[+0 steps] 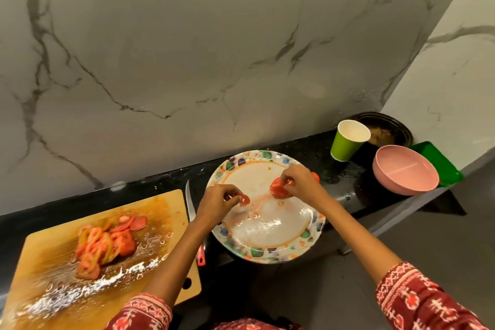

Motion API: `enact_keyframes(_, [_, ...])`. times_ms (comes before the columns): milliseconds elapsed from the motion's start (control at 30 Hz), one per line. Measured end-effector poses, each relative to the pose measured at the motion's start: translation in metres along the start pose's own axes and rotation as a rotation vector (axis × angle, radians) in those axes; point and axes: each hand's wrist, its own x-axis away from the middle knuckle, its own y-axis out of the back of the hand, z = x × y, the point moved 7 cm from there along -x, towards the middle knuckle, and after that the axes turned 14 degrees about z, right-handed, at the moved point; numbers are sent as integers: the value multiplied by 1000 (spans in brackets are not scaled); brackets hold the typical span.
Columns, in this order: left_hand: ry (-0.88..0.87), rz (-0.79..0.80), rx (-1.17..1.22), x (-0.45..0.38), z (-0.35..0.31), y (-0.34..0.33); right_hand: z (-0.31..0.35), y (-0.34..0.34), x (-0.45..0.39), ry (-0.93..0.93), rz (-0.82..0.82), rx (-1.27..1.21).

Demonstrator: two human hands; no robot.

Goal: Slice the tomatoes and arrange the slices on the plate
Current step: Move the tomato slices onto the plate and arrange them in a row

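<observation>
Both hands work over the plate [267,256]: left hand [217,201] pinches one tomato slice [244,199], right hand [296,182] grips several slices [278,189].

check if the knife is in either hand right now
No, the knife lies on the counter between the cutting board and the plate, while the left hand and right hand each pinch tomato slices.

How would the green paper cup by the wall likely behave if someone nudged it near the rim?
The green paper cup looks empty and thin-walled, so probably light and easy to slide. It is tall with a narrow base, so it would likely tip. On its side it might roll in a curve towards the pink bowl.
</observation>
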Motion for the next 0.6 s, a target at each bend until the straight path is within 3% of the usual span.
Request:
enact_keyframes(267, [10,28,-8,-23,-9,-24,-3,-28,-5,144,79,103])
enact_keyframes(600, [-13,120,-166,-63,-39,-40,-35,6,-1,118,-115,-95])
